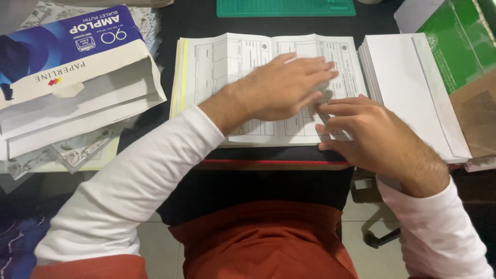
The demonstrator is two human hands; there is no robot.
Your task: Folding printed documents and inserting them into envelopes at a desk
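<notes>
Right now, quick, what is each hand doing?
Left hand: open, flat on the stack of printed forms, holding nothing.
Right hand: open, fingers pressing the forms' lower right part, holding nothing.

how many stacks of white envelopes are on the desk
2. One stack of white envelopes lies right of the printed forms, beside the right hand. Another pokes out of the opened blue and white box at left. More may be hidden under it.
</notes>
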